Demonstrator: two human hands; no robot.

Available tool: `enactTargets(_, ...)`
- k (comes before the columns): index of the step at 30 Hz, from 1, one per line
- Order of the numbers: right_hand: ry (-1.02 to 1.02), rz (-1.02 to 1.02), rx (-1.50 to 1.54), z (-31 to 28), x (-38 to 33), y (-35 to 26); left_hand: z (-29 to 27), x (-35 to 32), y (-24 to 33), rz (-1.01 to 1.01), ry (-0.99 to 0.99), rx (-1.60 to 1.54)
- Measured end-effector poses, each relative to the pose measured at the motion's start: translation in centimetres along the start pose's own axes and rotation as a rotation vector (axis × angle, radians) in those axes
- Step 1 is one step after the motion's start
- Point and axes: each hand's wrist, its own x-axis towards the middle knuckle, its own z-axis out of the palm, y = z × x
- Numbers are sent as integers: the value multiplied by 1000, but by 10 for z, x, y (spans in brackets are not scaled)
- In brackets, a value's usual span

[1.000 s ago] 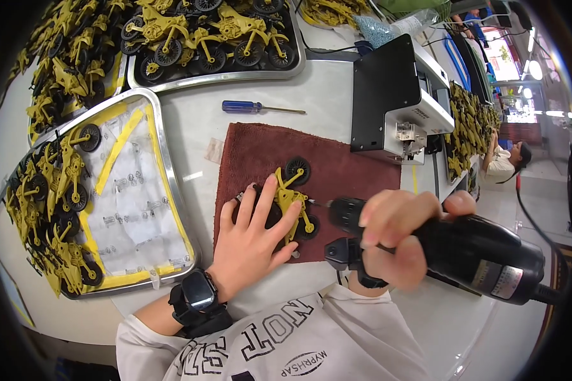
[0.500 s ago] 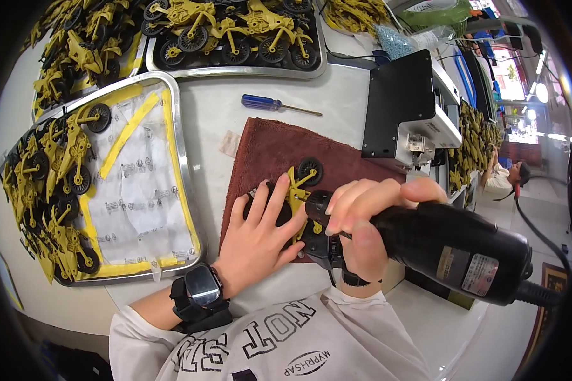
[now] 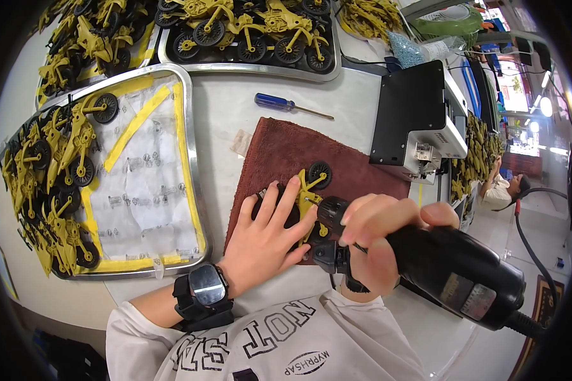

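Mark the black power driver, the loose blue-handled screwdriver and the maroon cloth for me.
Black power driver [image 3: 457, 259]: head view, on the side of its body.
Blue-handled screwdriver [image 3: 277, 102]: head view, on its handle.
Maroon cloth [image 3: 356, 173]: head view, on a bare stretch.

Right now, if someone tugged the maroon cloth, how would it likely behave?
The maroon cloth would probably bunch limply, given its thin, fuzzy, towel-like look. It seems light, but might drag where the left hand rests on the yellow toy motorcycle lying on top.

Bright indoor light, glaring lamp [image 3: 546, 106] at upper right, fisheye-bent edges, black corners, soft background
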Motion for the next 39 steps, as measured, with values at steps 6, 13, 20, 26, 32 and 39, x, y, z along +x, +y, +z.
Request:
enactTargets(6,25,5,6,9,0,14,-1,0,1,-6,3,2)
enactTargets(13,92,10,105,10,2,27,0,1,1,-14,6,-14)
enactTargets(20,-5,96,153,2,11,10,5,-1,-4,-2,11,36)
enactTargets(26,623,-256,-186,-107,27,-77,4,2,2,1,-4,75)
enactTargets(32,801,-121,-354,-156,35,-15,11,2,3,12,-10,89)
enactTargets(39,624,24,-227,-118,16,-36,8,2,2,11,3,66)
